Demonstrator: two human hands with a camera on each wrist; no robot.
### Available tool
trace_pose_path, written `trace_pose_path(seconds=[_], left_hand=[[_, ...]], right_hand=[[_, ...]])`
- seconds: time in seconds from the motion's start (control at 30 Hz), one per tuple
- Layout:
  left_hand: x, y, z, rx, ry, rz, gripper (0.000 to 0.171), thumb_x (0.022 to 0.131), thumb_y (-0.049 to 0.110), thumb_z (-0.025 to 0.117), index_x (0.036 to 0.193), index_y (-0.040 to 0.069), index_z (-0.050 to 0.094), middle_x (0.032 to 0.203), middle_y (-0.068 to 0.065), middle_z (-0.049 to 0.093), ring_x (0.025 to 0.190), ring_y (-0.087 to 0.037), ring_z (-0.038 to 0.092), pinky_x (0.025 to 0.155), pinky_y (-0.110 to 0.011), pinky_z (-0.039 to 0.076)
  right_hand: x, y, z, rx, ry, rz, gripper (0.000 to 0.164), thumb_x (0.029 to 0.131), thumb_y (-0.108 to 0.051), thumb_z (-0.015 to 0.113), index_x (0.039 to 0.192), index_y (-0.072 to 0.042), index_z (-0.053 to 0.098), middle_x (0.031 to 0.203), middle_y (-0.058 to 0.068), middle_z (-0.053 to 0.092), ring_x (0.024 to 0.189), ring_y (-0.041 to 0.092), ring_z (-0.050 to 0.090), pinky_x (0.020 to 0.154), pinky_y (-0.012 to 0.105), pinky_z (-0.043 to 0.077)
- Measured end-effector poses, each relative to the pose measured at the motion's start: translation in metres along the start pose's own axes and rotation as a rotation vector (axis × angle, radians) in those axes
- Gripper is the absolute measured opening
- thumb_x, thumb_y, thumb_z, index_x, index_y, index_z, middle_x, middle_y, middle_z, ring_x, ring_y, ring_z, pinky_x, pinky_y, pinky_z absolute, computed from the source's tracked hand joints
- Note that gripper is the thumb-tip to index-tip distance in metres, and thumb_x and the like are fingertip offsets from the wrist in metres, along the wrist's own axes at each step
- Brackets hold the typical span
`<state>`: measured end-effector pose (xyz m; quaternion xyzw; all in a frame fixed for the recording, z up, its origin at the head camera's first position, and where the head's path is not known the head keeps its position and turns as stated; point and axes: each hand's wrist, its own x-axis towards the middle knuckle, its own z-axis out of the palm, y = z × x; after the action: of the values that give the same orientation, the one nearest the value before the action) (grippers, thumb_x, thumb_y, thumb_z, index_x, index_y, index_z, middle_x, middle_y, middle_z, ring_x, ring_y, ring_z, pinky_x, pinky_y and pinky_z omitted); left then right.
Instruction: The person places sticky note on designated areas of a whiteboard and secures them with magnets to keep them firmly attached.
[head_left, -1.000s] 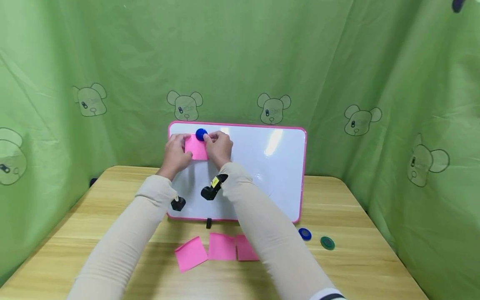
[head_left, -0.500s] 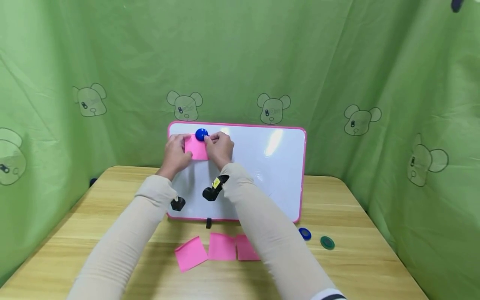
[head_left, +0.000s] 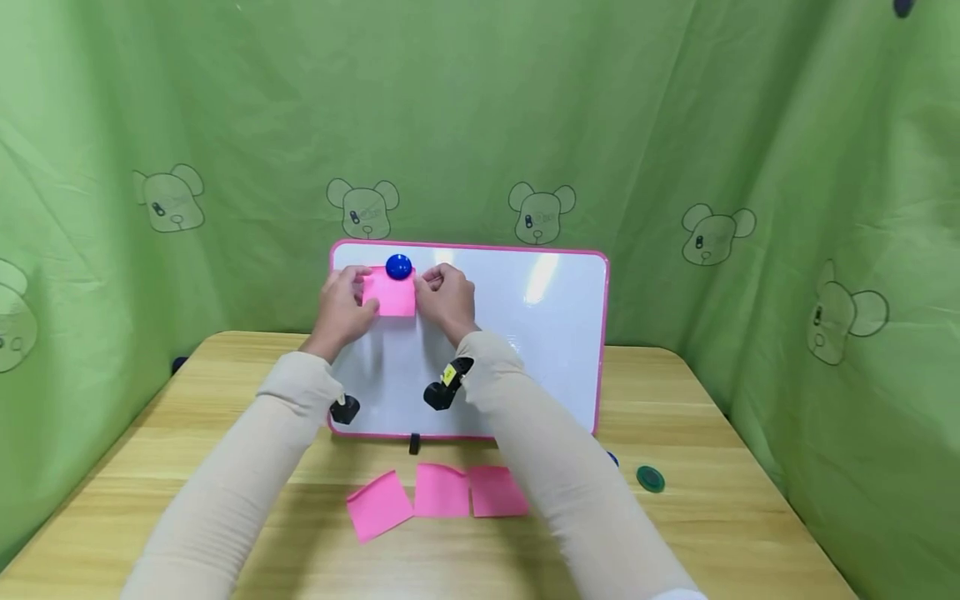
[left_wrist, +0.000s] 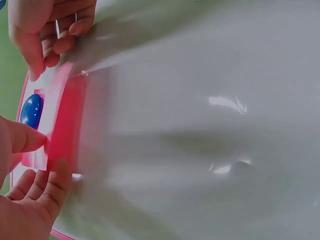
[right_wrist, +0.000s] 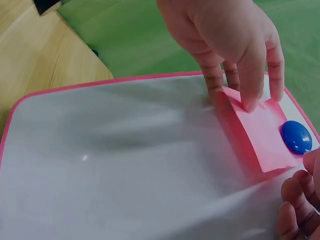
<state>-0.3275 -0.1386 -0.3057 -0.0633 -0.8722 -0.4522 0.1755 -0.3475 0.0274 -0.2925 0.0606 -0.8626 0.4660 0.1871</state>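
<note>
A pink sticky note (head_left: 393, 297) sits near the upper left corner of the whiteboard (head_left: 525, 350), its lower part standing off the surface. Over its top edge lies a round blue magnet (head_left: 399, 267). My left hand (head_left: 342, 310) pinches the note's left edge, thumb in front and a finger behind, as the left wrist view shows. Just right of the note is my right hand (head_left: 450, 302), its fingers loosely bent and holding nothing. In the right wrist view the right thumb (right_wrist: 311, 161) is close to the magnet; contact there is hard to judge.
Three more pink sticky notes (head_left: 441, 492) lie in a row on the wooden table (head_left: 720, 533) before the board. A green magnet (head_left: 650, 478) lies to the right, and a blue magnet (head_left: 613, 457) is mostly hidden by the right sleeve. A green curtain hangs behind.
My right hand has let go of the blue magnet and moved slightly right. The magnet stays on the note. The left hand keeps its pinch, and the head view has shifted slightly.
</note>
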Motion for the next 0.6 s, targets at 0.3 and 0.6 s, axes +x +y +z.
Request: trace_pose_path(seconds=[0.3,0.6], left_hand=[[-0.009,0.0,-0.003,0.016,-0.034,0.038,0.051,0.088,0.011,0.063,0.135,0.003,0.046,0.128,-0.019,0.047,0.105,-0.032,0.054,0.086,-0.043,0.052],[-0.022,-0.004,-0.009,0.089,-0.086,0.061,0.057,0.09,0.017,0.064,0.141,0.003,0.042,0.136,-0.021,0.046,0.117,-0.036,0.053,0.096,-0.049,0.047]], right_hand=[[-0.008,0.009,-0.021,-0.041,-0.053,-0.069,0.016,0.091,-0.025,0.066,0.093,-0.009,0.065,0.083,0.003,0.063,0.075,0.016,0.058,0.067,0.028,0.048],[-0.011,0.027,-0.051,-0.114,-0.252,-0.167,0.025,0.092,-0.03,0.066,0.102,-0.007,0.064,0.096,0.005,0.066,0.089,0.018,0.063,0.076,0.03,0.053]])
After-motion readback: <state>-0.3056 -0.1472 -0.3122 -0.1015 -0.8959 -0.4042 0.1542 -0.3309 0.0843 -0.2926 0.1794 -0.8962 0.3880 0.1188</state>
